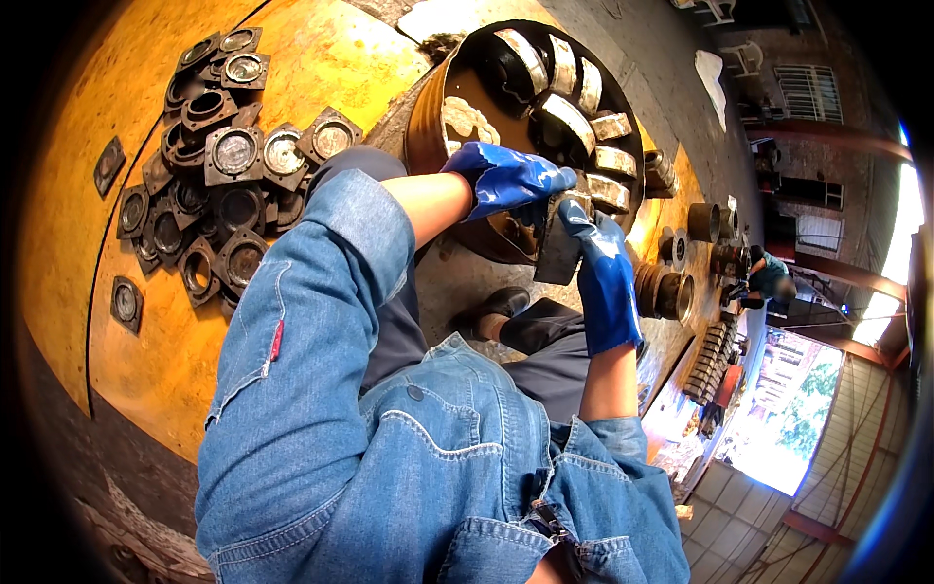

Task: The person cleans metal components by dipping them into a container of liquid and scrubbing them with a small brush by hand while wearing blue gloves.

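Both my hands wear blue rubber gloves and meet in front of me at the near rim of a round metal tub [425, 136]. A dark, square-edged metal flange [557, 245] is tilted between them, seen nearly edge-on. My right hand [605, 277] is closed round its right side, thumb on the upper end. My left hand [514, 182] has its fingers closed against the flange's upper end; their undersides are hidden. Inside the tub, brown liquid surrounds several metal rings [567, 117] with pale, shiny edges, leaning along the right and far walls.
A heap of square metal flanges [233, 156] lies on the yellow floor plate [321, 49] at left. Metal cylinders [666, 294] stand right of the tub, with a row of dark parts [713, 360] beyond. Another person [773, 277] bends over work at far right. My shoe [496, 307] is below the tub.
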A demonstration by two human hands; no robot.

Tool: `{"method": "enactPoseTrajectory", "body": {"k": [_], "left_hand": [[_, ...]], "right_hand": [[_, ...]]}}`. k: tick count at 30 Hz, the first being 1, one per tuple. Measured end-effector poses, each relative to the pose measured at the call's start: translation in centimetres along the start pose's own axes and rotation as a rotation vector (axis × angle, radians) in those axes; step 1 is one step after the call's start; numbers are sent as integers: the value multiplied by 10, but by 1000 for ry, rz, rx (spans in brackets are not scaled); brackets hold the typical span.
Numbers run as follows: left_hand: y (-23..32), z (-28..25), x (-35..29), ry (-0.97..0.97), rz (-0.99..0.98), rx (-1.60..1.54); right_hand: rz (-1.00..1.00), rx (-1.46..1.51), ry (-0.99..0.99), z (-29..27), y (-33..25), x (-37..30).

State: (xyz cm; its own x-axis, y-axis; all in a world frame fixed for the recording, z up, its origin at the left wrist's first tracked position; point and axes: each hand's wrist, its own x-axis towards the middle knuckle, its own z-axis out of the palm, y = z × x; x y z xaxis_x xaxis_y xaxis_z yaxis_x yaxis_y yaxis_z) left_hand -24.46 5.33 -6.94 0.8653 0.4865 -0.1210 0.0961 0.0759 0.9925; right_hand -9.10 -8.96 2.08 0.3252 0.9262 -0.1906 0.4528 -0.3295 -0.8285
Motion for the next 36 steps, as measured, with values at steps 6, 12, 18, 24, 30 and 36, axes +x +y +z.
{"method": "enactPoseTrajectory", "body": {"k": [6, 12, 18, 24, 30, 36], "left_hand": [[-10, 2, 9, -21, 8, -66], [-5, 2, 7, -2, -8, -61], [-3, 2, 5, -18, -16, -70], [9, 0, -4, -19, -28, -71], [11, -3, -4, -76, -64, -63], [11, -3, -6, -53, -18, -34]], "right_hand": [[79, -8, 14, 1, 3, 8], [90, -20, -3, -1, -4, 4], [149, -22, 15, 6, -11, 5], [166, -108, 22, 6, -20, 0], [124, -104, 18, 0, -8, 4], [60, -7, 0, 3, -3, 7]]}}
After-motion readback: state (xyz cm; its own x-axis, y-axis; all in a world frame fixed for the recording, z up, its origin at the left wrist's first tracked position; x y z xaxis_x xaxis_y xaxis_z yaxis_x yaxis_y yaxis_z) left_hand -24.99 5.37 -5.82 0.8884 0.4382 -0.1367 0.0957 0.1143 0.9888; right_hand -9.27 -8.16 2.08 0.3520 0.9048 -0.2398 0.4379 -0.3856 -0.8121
